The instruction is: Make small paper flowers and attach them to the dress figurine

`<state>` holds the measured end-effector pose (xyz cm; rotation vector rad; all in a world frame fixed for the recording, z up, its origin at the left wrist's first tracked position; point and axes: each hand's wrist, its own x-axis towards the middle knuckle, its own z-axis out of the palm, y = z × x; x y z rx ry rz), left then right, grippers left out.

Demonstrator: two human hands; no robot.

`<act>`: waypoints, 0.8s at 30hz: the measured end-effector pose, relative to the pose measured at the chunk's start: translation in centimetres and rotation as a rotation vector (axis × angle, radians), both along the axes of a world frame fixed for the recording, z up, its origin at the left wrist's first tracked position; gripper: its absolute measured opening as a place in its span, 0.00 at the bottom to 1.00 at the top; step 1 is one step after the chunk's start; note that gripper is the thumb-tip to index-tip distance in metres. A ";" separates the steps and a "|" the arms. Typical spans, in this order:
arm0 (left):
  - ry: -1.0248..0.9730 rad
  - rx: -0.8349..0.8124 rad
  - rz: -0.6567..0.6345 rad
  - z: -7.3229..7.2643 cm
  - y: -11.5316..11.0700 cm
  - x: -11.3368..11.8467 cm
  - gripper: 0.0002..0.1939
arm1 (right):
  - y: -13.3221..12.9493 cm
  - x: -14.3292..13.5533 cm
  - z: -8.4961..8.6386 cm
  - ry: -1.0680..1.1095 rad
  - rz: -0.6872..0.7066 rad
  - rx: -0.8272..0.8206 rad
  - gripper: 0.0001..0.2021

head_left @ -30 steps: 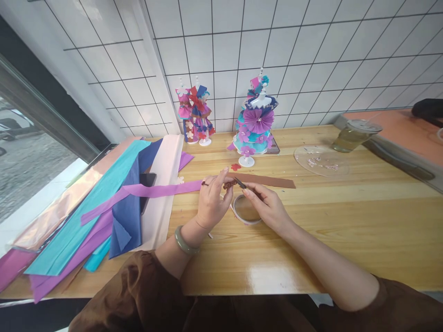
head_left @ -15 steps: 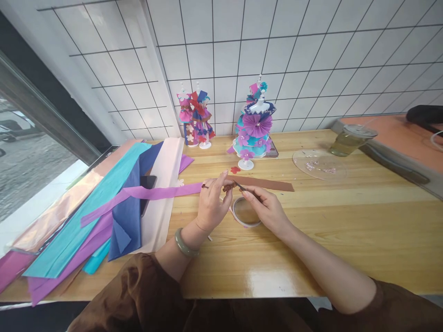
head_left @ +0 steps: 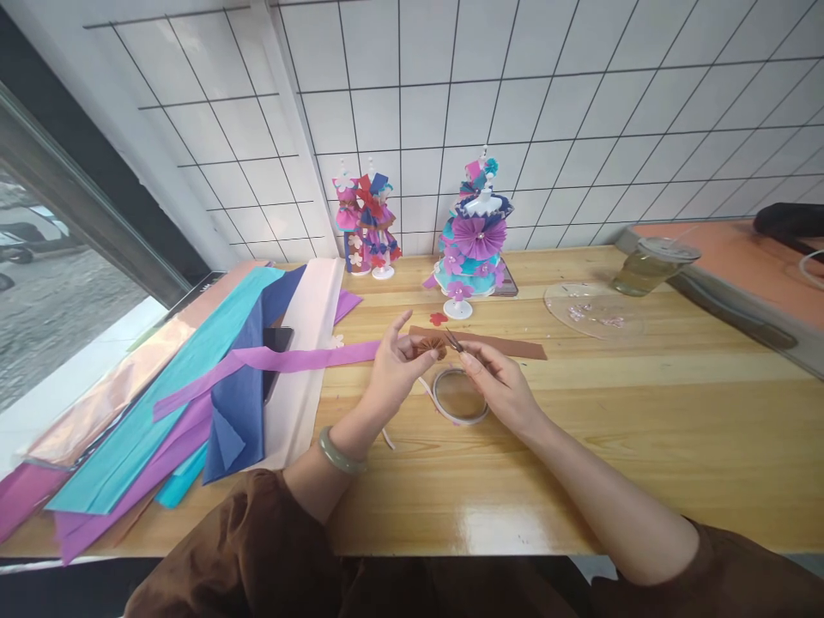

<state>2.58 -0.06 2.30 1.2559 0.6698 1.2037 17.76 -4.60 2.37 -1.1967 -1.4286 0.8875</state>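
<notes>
Holds a pleated brown rosette in the left hand, thumb and fingertips clamped on its edge, over the middle of the wooden table. Grips a slim dark tool in the right hand, thumb and fingers together on it, point just beside the rosette; cannot tell if touching. Just behind both hands, flat on the wood: a brown strip, running out to the right. Below, partly covered by the right hand: a tape roll, lying flat. To the left, a purple strip across dark blue paper, right end hidden at the left hand. Farther back, upright near the tiled wall: a dress stand, red paper flower near its base. Right rear: a clear plate near a lidded cup.
</notes>
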 end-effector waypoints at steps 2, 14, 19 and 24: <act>-0.102 -0.161 -0.123 0.2 0.2 -0.2 0.38 | 0.0 0.3 0.1 -0.044 0.024 0.032 0.15; -0.237 -0.338 -0.358 0.4 0.3 -1.0 0.35 | 0.1 1.5 -0.1 -0.315 0.033 0.177 0.17; -0.245 -0.339 -0.403 0.8 0.1 -1.0 0.33 | 0.0 1.4 0.1 -0.316 0.055 0.175 0.16; -0.256 -0.357 -0.411 1.0 -0.1 -1.0 0.33 | 0.0 1.4 0.2 -0.313 0.074 0.193 0.15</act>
